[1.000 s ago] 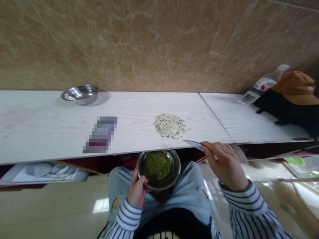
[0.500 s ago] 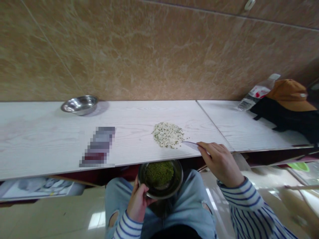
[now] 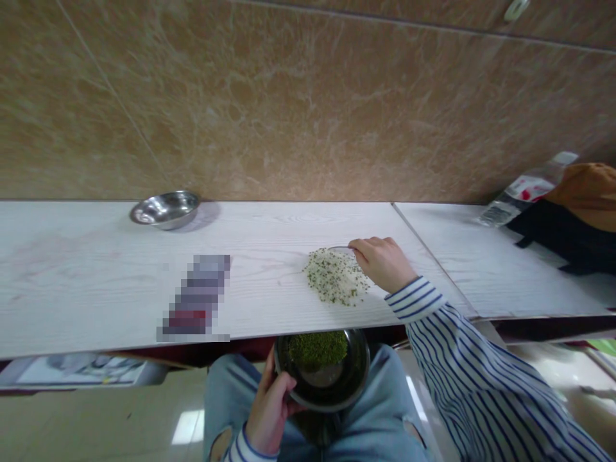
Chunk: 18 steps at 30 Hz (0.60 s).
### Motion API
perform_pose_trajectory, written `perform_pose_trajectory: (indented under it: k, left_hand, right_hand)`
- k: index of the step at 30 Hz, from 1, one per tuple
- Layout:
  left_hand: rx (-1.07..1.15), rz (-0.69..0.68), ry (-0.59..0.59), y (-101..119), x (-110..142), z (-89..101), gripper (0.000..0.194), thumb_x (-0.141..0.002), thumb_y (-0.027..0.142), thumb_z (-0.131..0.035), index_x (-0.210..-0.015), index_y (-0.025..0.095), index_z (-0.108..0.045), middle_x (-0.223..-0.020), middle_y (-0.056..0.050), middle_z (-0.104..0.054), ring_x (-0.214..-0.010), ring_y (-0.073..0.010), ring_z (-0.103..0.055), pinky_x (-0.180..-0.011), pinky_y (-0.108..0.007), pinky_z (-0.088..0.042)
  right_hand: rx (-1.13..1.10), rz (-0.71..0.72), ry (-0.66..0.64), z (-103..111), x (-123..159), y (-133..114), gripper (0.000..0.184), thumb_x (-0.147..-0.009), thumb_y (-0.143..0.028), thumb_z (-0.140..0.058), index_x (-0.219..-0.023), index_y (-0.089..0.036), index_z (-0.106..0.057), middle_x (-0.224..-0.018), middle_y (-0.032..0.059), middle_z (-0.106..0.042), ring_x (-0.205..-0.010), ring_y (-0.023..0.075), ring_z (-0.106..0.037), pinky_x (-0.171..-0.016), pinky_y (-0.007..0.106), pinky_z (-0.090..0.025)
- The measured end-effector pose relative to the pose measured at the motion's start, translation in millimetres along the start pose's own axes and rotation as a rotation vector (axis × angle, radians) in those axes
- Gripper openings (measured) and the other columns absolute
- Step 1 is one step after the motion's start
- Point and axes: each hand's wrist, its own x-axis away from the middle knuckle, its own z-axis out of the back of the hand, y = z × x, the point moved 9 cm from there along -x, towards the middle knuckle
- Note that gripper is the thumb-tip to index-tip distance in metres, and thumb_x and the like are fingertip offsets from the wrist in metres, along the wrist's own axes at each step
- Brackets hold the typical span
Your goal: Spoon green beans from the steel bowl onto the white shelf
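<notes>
My left hand [image 3: 273,405] grips the near left rim of a metal bowl [image 3: 323,401], thumb on the edge. Green beans, probably mung beans [image 3: 318,348], lie inside, gathered at the far side; the bowl is just below the table edge, over my lap. On the white table a flat pile of white grains mixed with green beans [image 3: 335,277] is spread out. My right hand [image 3: 385,263] is closed on a thin, flat, blade-like tool [image 3: 341,249], whose tip reaches the pile's far right edge. My fingers hide the tool's other end.
A second metal bowl [image 3: 166,210] stands at the back left. Nearer lies a pixelated flat object [image 3: 197,295]. At the right are a clear bottle [image 3: 527,192], tilted against a brown cap [image 3: 587,192] and dark cloth. The wall rises behind the table [image 3: 260,224].
My right hand has moved away from me and left with the tool, from the pile's near right side to its far edge. The pile has spread slightly. My left hand still holds the bowl.
</notes>
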Motion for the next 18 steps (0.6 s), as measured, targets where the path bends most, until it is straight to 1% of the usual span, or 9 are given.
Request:
perform_pose_trajectory:
  k: [2,5,8,10,13,14,17,18]
  left_hand:
    - [0.014,0.000,0.018,1.4,-0.7,4.9,0.079,-0.056,0.012,-0.055,-0.131,0.032,-0.036,-0.079,0.003,-0.060,-0.058,-0.0100,-0.050,-0.052,-0.021,-0.043]
    - [0.045,0.000,0.054,3.1,-0.4,13.8,0.083,-0.054,0.013,-0.056,-0.132,0.030,-0.035,-0.082,0.002,-0.061,-0.060,-0.0110,-0.050,-0.052,-0.022,-0.042]
    - [0.063,0.002,0.068,3.8,0.4,19.8,0.083,-0.053,0.013,-0.056,-0.131,0.033,-0.035,-0.096,-0.001,-0.061,-0.063,-0.0124,-0.052,-0.051,-0.023,-0.042]
    - [0.067,0.006,0.065,4.0,0.8,21.5,0.084,-0.054,0.013,-0.056,-0.132,0.033,-0.035,-0.096,-0.001,-0.061,-0.062,-0.0129,-0.052,-0.050,-0.024,-0.042]
    - [0.072,0.007,0.053,4.8,1.3,21.1,0.085,-0.054,0.014,-0.056,-0.134,0.032,-0.032,-0.085,0.000,-0.061,-0.056,-0.0126,-0.050,-0.048,-0.025,-0.042]
    - [0.074,0.004,0.053,5.3,1.5,20.7,0.084,-0.054,0.014,-0.056,-0.133,0.032,-0.032,-0.088,0.000,-0.062,-0.056,-0.0125,-0.050,-0.048,-0.025,-0.043]
    - [0.089,-0.015,0.045,7.5,2.3,18.1,0.080,-0.054,0.013,-0.056,-0.130,0.032,-0.037,-0.103,-0.001,-0.060,-0.064,-0.0126,-0.053,-0.050,-0.023,-0.043]
    - [0.091,-0.022,0.041,8.4,2.5,17.0,0.080,-0.055,0.013,-0.056,-0.130,0.032,-0.037,-0.104,-0.002,-0.060,-0.066,-0.0127,-0.054,-0.051,-0.023,-0.044]
  right_hand:
    - [0.022,0.007,-0.026,-9.6,-21.0,-2.9,0.025,-0.090,-0.023,-0.034,-0.102,-0.021,-0.056,-0.092,0.0047,-0.066,-0.086,0.0167,-0.057,-0.072,0.030,-0.030]
    - [0.026,0.021,-0.034,-22.2,-47.0,-6.9,0.027,-0.090,-0.023,-0.032,-0.100,-0.021,-0.057,-0.091,0.0060,-0.067,-0.084,0.0176,-0.057,-0.071,0.031,-0.029]
    - [0.029,0.050,-0.046,-31.6,-61.1,-14.0,0.027,-0.090,-0.023,-0.032,-0.100,-0.021,-0.058,-0.088,0.0069,-0.067,-0.081,0.0181,-0.058,-0.070,0.032,-0.028]
    - [0.032,0.074,-0.053,-34.8,-63.8,-20.4,0.027,-0.090,-0.024,-0.032,-0.099,-0.020,-0.058,-0.086,0.0073,-0.066,-0.078,0.0181,-0.058,-0.069,0.032,-0.027]
    - [0.031,0.115,-0.060,-35.9,-60.8,-29.9,0.027,-0.090,-0.024,-0.032,-0.098,-0.020,-0.058,-0.084,0.0069,-0.066,-0.076,0.0177,-0.057,-0.069,0.032,-0.027]
    - [0.029,0.128,-0.063,-35.8,-58.7,-32.5,0.026,-0.090,-0.024,-0.033,-0.098,-0.021,-0.057,-0.083,0.0064,-0.066,-0.076,0.0173,-0.057,-0.069,0.032,-0.027]
    - [0.017,0.163,-0.069,-34.9,-51.5,-37.8,0.024,-0.090,-0.023,-0.035,-0.098,-0.021,-0.057,-0.084,0.0045,-0.066,-0.076,0.0161,-0.057,-0.071,0.031,-0.026]
    - [0.013,0.173,-0.069,-34.4,-49.0,-38.7,0.024,-0.090,-0.023,-0.035,-0.099,-0.021,-0.057,-0.084,0.0039,-0.066,-0.077,0.0156,-0.057,-0.072,0.031,-0.026]
